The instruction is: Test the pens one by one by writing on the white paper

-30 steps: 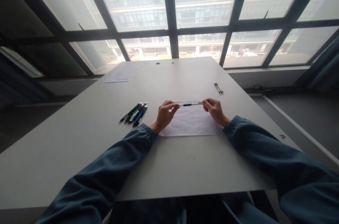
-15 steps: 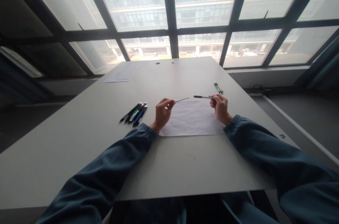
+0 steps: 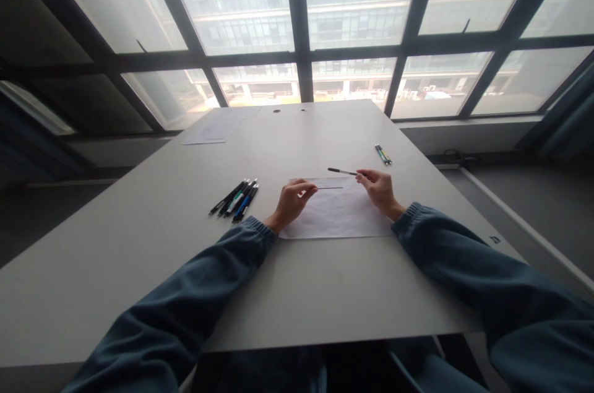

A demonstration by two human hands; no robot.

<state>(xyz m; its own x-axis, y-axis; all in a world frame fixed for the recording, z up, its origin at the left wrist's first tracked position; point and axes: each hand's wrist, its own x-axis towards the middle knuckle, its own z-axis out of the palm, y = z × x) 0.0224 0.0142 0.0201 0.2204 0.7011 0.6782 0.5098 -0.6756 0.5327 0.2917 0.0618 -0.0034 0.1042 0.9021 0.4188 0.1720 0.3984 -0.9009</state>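
Note:
Above a sheet of white paper [image 3: 341,216], my left hand [image 3: 293,200] pinches a thin dark stick, like a pen refill [image 3: 330,187], between thumb and fingertips. The stick points right, roughly level. Opposite it, my right hand [image 3: 378,189] is closed on a slim pen [image 3: 341,171] with a dark front end and a paler body. That pen's dark end points left, a little above and behind the stick, and the two appear apart. Part of the pen's rear is hidden by my fingers.
Left of the paper lies a pile of several pens [image 3: 236,200], black, green and blue. A few more pens [image 3: 383,154] lie at the right edge of the white table [image 3: 325,281]. Other paper sheets [image 3: 211,131] rest at the far left, before large windows.
My left hand has lowered and shifted right; the thin stick is now more level. My right hand has moved left with the pen, whose dark end now sits above the stick.

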